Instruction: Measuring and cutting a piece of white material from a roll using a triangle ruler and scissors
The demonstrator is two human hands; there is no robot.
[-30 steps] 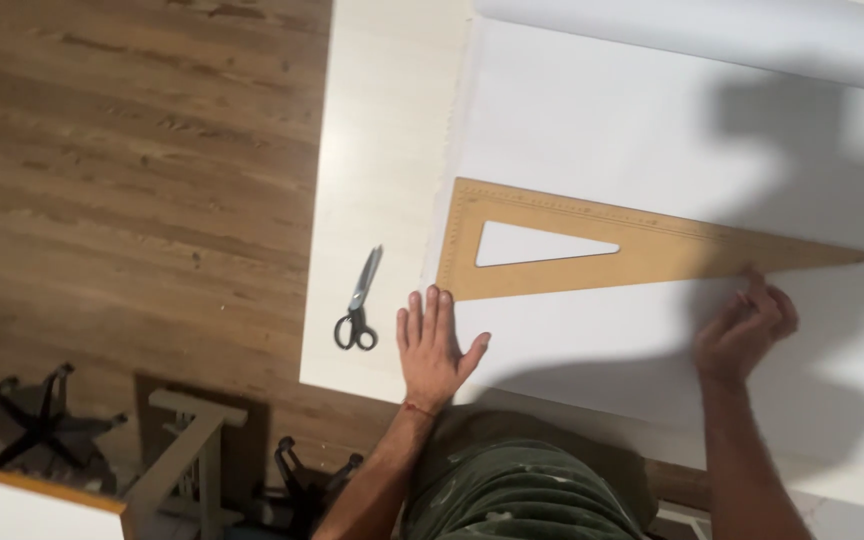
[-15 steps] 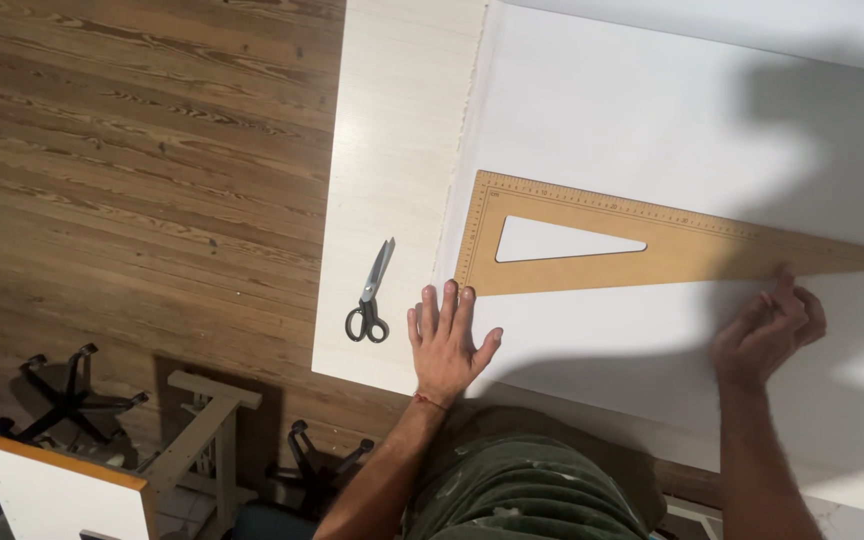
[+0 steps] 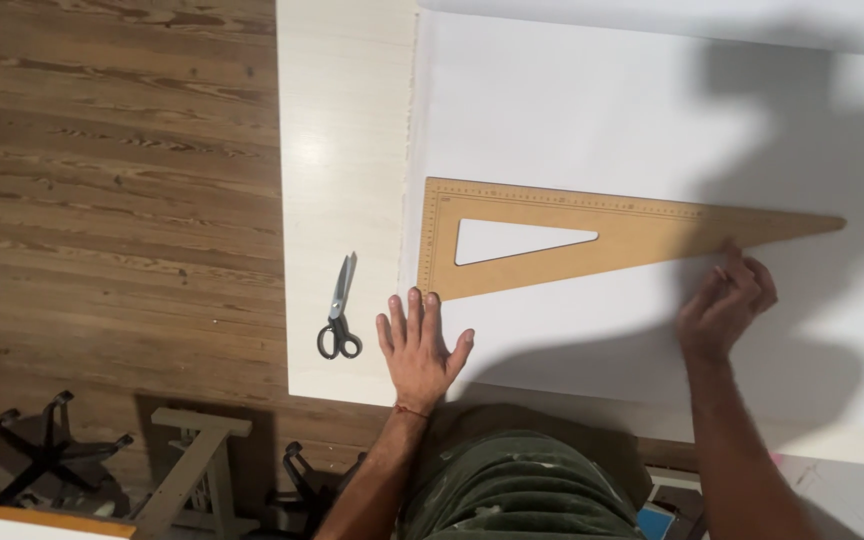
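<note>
Scissors and wooden triangle interrupt the open white sheet.

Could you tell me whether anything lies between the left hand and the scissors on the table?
Nothing visible does. The left hand lies flat by the corner of the wooden set square, and only bare table separates it from the scissors to its left.

One large wooden triangular set square, one pair of grey-handled metal scissors, one white paper sheet, two hands.
</note>
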